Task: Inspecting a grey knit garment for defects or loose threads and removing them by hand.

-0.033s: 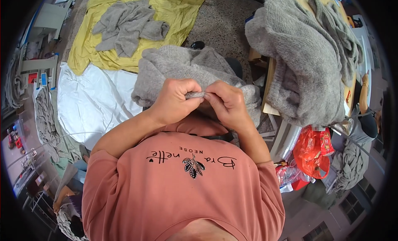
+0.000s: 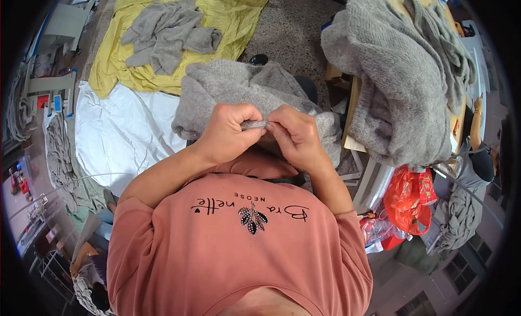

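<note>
A grey knitted garment [image 2: 233,90] is bunched over my lap. Both my hands pinch a narrow fold of its knit edge [image 2: 254,124], held up close to my body. My left hand [image 2: 230,132] grips the fold between thumb and curled fingers. Right beside it, my right hand [image 2: 297,136] presses the other end of the fold between thumb and fingertips. The two hands almost touch. Whether a small tool or a thread sits between the fingertips is too small to tell.
More grey knitwear [image 2: 401,82] is heaped on a wooden table [image 2: 353,112] at my right. Another grey piece [image 2: 171,33] lies on a yellow sheet [image 2: 239,23], near a white sheet [image 2: 125,131]. A red plastic bag [image 2: 404,199] is at the right; a co-worker's arm [image 2: 476,123] shows beyond.
</note>
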{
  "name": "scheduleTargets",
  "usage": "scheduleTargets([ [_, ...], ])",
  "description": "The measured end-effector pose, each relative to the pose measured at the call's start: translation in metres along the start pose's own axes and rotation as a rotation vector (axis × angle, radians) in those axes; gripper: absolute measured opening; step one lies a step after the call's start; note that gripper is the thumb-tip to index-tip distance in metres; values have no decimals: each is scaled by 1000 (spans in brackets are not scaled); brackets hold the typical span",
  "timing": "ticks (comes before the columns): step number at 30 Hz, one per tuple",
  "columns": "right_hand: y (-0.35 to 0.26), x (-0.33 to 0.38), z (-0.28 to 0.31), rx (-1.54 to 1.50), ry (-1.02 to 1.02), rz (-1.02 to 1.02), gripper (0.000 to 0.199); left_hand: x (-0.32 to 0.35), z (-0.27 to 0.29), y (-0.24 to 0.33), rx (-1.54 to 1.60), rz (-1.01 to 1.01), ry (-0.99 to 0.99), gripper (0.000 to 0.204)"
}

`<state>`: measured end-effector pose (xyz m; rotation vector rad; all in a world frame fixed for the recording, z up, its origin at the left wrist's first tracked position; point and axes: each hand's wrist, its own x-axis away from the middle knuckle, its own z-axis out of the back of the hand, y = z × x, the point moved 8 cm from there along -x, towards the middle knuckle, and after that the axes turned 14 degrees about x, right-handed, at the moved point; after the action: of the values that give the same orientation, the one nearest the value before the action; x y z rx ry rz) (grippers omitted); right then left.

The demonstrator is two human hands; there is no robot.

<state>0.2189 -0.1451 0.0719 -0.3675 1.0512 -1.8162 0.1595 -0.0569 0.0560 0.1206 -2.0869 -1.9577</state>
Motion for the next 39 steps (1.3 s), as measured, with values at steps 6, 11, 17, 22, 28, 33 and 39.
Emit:
scheduleTargets([
  [6,-22,-3,-6,205,172,223,8,11,-7,-39,532,330,-40,2],
  [11,-4,-1,-2,-52,184,5,7,2,11,-30,500,218,19,5],
  [17,3,1,-11,17,81,3,7,4,-3,-48,660,340,31,6],
  [22,55,1,13,38,-270,-68,15,9,32,-28,953,338,105,11],
  [28,66,30,0,-181,-597,-239,24,5,30,20,1101,271,44,11],
  [33,67,44,-4,-409,-647,-243,28,6,-11,103,946,-23,-428,14],
  [39,54,59,6,-548,-637,6,28,-7,10,75,1184,141,-195,18],
])
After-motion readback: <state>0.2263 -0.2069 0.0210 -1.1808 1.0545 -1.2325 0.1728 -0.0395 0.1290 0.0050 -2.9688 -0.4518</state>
